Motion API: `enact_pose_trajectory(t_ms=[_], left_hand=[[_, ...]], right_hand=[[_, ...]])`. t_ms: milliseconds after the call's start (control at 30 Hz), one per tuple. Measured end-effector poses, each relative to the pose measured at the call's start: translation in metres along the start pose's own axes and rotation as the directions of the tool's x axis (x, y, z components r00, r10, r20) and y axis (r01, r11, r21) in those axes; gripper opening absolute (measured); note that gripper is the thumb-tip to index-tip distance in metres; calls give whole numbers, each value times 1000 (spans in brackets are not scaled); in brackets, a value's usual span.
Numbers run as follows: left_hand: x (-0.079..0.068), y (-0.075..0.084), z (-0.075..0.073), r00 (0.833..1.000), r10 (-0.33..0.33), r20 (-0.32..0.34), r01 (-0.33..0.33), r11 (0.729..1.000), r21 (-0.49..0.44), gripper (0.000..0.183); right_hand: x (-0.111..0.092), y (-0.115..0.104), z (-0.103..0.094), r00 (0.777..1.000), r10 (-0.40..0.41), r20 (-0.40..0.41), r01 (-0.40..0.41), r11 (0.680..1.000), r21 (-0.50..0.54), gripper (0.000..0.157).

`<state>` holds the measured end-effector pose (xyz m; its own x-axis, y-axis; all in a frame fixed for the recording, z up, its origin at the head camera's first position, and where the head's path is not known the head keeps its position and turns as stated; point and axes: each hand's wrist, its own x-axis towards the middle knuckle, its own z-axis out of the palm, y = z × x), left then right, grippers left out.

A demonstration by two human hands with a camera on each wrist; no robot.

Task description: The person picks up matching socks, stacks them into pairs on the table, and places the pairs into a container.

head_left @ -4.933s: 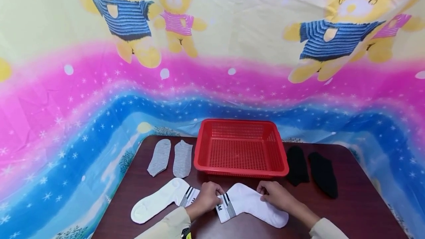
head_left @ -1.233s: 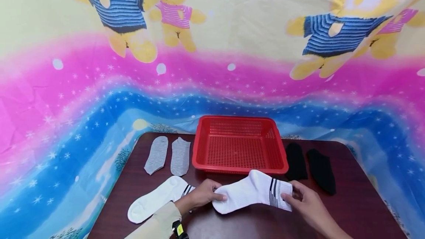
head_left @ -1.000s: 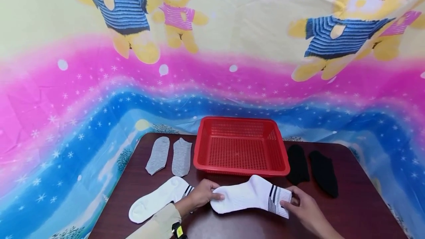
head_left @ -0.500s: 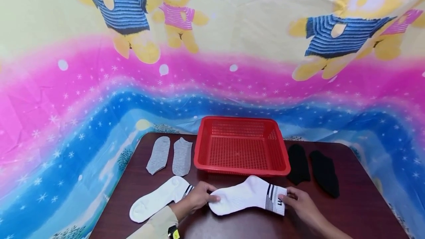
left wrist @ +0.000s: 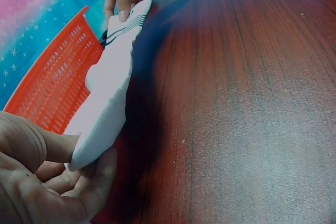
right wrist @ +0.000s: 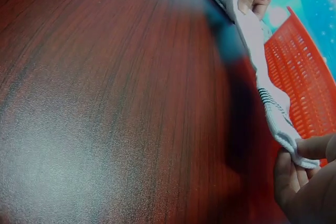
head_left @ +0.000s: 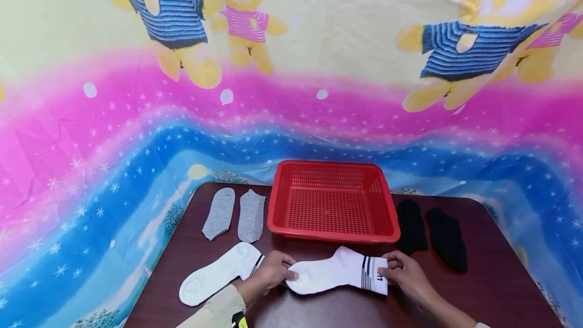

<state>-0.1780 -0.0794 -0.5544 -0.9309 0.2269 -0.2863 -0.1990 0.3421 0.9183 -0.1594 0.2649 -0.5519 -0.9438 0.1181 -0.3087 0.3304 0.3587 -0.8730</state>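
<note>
A white crew sock (head_left: 325, 273) with black stripes is stretched between my two hands just above the table, toe to the left. My left hand (head_left: 273, 273) pinches its toe between thumb and fingers. At the other end, my right hand (head_left: 404, 272) pinches the striped, lettered cuff. In the left wrist view the sock (left wrist: 107, 85) hangs over its own shadow. The matching white sock (head_left: 218, 275) lies to the left, its cuff hidden behind my left hand and forearm.
Behind the held sock stands a red perforated basket (head_left: 334, 239) with nothing in it. Two grey ankle socks, one left (head_left: 219, 214) and one right (head_left: 251, 216), lie beside it. Two black socks, near (head_left: 411, 227) and far (head_left: 448, 239), lie on its right.
Earlier the sock lay with its cuff to the left near the other white sock; it has been turned round and lifted. Over the last second both hands shift slightly, keeping their pinch.
</note>
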Motion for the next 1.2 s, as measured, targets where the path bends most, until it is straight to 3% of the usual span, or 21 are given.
enact_pose_trajectory(t_ms=[200,533,800,1200], left_hand=[[-1,-1,1,1000,-8,-9,9,999,40,17],[-7,0,4,999,34,-15,-33,996,79,17],[-6,2,6,998,29,-49,-19,982,189,19],[-5,4,10,991,111,-80,-66,902,428,24]], right_hand=[[0,1,2,1000,7,-17,-8,999,-32,38],[4,3,4,998,54,-23,-55,996,-67,26],[7,5,7,999,43,-32,-47,992,-121,19],[8,10,9,998,-16,-54,4,979,-206,19]])
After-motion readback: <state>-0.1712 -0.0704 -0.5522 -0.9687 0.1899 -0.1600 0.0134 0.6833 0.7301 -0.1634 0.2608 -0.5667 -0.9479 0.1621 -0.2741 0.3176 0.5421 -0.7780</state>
